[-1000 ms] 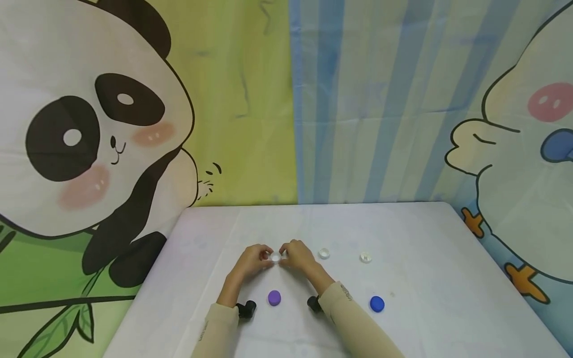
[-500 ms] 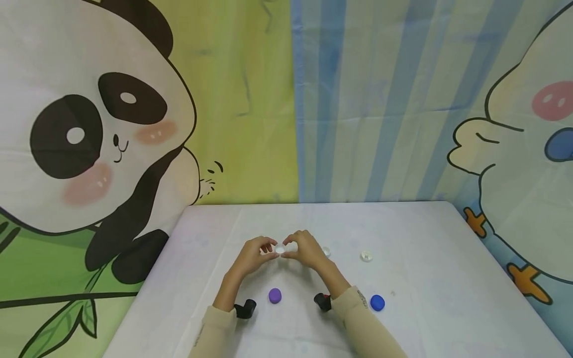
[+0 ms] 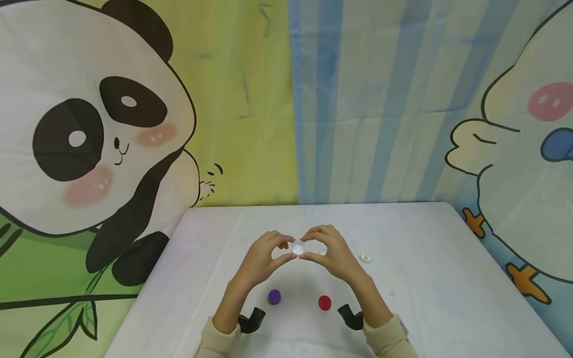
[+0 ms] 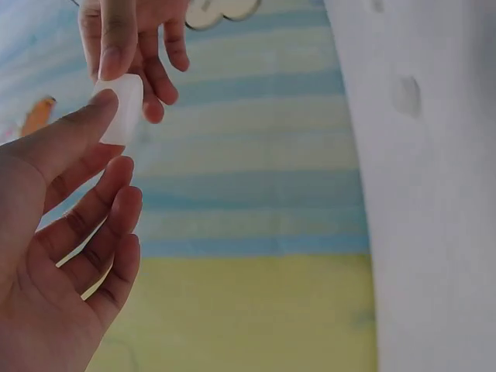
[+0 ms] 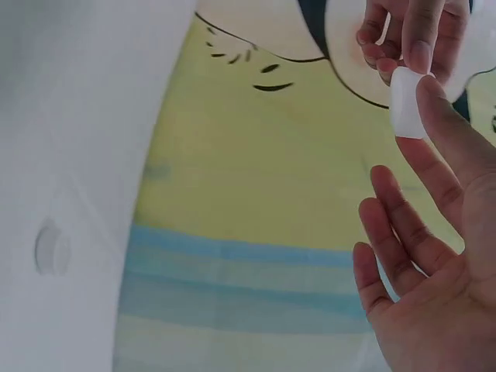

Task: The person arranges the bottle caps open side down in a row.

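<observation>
A small white round container (image 3: 298,247) is held up above the table between both hands. My left hand (image 3: 265,254) pinches its left side with thumb and forefinger, and my right hand (image 3: 334,251) pinches the opposite side the same way. From the left wrist the container (image 4: 124,112) looks smooth and short-walled. The right wrist view also shows the container (image 5: 406,105) between thumb and forefinger, with the other fingers loosely bent. Nearer the body lie a purple disc-like cap (image 3: 274,297) and a red one (image 3: 325,303).
Another whitish round piece (image 3: 365,257) lies on the white table (image 3: 447,298) to the right. A similar pale round piece (image 5: 53,248) shows on the tabletop in the right wrist view. Printed curtains (image 3: 358,99) hang behind the table. Black wrist cameras (image 3: 252,320) sit at both wrists.
Both hands have raised the white container off the table and moved it rightward. The red cap has come into view; the right forearm now hides the blue one.
</observation>
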The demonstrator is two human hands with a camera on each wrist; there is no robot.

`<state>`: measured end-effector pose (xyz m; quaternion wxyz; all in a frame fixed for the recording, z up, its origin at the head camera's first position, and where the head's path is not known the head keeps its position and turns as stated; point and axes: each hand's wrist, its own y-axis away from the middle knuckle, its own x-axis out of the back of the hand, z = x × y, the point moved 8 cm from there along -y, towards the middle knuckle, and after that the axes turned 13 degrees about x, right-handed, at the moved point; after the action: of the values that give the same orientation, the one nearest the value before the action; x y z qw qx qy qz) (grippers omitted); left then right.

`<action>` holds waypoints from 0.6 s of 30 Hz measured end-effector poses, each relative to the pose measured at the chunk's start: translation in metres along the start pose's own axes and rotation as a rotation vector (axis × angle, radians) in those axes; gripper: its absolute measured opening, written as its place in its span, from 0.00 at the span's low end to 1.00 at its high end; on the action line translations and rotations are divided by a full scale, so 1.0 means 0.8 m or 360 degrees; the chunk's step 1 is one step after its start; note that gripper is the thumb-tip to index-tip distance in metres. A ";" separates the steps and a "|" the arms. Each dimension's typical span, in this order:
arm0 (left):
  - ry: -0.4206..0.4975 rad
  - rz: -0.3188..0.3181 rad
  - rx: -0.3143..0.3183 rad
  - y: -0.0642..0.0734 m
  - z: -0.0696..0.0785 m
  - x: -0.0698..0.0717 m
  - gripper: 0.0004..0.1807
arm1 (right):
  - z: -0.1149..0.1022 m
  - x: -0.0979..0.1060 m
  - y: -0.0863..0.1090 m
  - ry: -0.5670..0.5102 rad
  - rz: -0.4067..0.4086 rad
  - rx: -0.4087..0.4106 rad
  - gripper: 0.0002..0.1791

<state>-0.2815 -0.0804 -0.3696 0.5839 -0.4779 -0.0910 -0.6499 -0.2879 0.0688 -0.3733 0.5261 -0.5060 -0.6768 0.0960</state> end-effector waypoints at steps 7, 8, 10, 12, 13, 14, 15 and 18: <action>0.0014 0.0160 -0.0319 0.023 0.080 0.017 0.17 | -0.048 0.052 0.033 0.0024 0.0190 0.0149 0.20; 0.0035 0.0176 -0.0347 0.027 0.087 0.018 0.17 | -0.054 0.057 0.037 0.0028 0.0220 0.0177 0.21; 0.0078 0.0208 -0.0386 0.034 0.099 0.019 0.17 | -0.065 0.067 0.045 0.0036 0.0271 0.0229 0.23; 0.0115 0.0233 -0.0401 0.041 0.108 0.020 0.17 | -0.076 0.074 0.050 0.0042 0.0313 0.0268 0.24; 0.0133 0.0244 -0.0404 0.043 0.112 0.020 0.17 | -0.081 0.077 0.051 0.0043 0.0334 0.0289 0.24; 0.0151 0.0253 -0.0404 0.045 0.115 0.020 0.17 | -0.087 0.080 0.052 0.0046 0.0357 0.0307 0.25; 0.0165 0.0254 -0.0394 0.046 0.116 0.020 0.17 | -0.092 0.084 0.053 0.0051 0.0373 0.0318 0.25; 0.0205 0.0250 -0.0372 0.050 0.118 0.017 0.17 | -0.110 0.092 0.052 0.0048 0.0420 0.0354 0.25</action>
<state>-0.1973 -0.0378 -0.3279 0.5780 -0.5055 0.0604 -0.6377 -0.1877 0.1108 -0.3183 0.5718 -0.5305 -0.5816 0.2310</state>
